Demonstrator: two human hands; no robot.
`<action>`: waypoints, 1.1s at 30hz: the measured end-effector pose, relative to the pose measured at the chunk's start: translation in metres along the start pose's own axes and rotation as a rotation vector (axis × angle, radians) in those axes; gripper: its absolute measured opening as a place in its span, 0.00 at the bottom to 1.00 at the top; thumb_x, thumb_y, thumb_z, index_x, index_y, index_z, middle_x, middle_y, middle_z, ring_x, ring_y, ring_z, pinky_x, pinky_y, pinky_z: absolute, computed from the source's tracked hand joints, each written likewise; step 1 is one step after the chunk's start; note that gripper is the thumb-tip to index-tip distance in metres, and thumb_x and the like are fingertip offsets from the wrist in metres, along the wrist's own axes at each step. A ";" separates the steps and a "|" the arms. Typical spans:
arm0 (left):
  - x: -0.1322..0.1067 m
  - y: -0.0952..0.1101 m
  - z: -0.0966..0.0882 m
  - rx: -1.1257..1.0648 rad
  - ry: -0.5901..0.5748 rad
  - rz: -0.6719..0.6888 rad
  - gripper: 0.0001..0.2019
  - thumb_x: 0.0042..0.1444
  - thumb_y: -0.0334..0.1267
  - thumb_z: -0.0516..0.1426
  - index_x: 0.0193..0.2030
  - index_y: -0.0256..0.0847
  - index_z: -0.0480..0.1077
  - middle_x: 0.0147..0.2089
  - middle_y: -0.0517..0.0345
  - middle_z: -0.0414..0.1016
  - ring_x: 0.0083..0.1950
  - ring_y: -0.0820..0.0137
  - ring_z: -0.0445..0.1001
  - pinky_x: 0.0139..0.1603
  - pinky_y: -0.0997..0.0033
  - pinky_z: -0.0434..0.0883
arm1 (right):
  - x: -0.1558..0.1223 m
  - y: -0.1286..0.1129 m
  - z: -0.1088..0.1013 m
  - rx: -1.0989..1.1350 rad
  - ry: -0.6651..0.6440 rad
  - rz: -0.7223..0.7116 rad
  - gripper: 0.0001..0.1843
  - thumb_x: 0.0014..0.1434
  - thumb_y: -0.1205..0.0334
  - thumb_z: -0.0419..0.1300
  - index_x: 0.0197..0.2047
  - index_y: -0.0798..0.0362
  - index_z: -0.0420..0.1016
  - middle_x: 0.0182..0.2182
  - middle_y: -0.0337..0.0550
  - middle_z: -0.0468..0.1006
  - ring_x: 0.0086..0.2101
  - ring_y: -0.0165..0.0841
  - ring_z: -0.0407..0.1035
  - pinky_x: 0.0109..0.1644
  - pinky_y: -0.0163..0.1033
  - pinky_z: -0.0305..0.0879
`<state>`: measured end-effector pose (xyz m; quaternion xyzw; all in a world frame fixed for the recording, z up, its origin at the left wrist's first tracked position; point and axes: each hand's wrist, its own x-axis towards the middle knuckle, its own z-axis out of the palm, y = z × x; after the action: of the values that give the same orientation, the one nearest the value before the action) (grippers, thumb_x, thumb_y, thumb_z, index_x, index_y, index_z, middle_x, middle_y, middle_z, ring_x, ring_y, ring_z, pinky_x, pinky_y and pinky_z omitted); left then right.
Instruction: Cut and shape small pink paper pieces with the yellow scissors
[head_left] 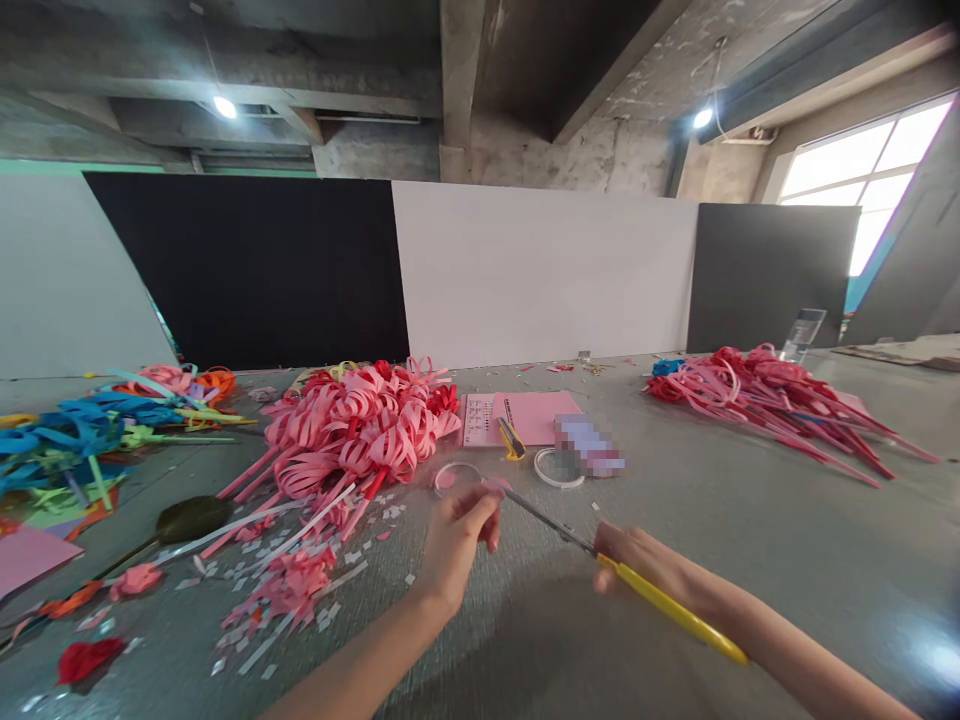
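My left hand (459, 535), fingers pinched together, holds a small piece of pink paper (496, 485) above the grey table. In my right hand (641, 558) is a pair of scissors (671, 607) with yellow handles. Their metal blades point left, and the tips are right by the pink paper; whether they touch it I cannot tell. Just beyond my left hand lies a clear ring-shaped roll (457, 466). A white roll of tape (555, 483) rests further right. Behind them a yellow utility knife (513, 442) lies on a pink sheet (540, 415).
A big heap of pink looped-paper flowers (367, 425) lies left of centre, with paper scraps (292, 585) before it. Blue and green paper flowers (82, 435) are far left, pink and red ones (757, 385) at right. A clear container (804, 333) stands behind; a blurred-out object (589, 445) lies mid-table.
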<state>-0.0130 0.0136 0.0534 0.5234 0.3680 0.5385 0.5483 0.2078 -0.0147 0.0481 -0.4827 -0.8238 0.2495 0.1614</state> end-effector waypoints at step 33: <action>0.004 -0.002 -0.003 -0.006 0.028 0.014 0.06 0.49 0.35 0.54 0.25 0.36 0.67 0.15 0.67 0.59 0.15 0.81 0.56 0.17 0.79 0.53 | 0.002 0.018 0.003 -0.021 -0.029 0.041 0.15 0.57 0.50 0.45 0.27 0.52 0.56 0.26 0.37 0.65 0.28 0.30 0.60 0.30 0.35 0.54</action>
<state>-0.0152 0.0186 0.0511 0.5168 0.3703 0.5506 0.5409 0.2181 -0.0064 0.0358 -0.4975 -0.8185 0.2512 0.1393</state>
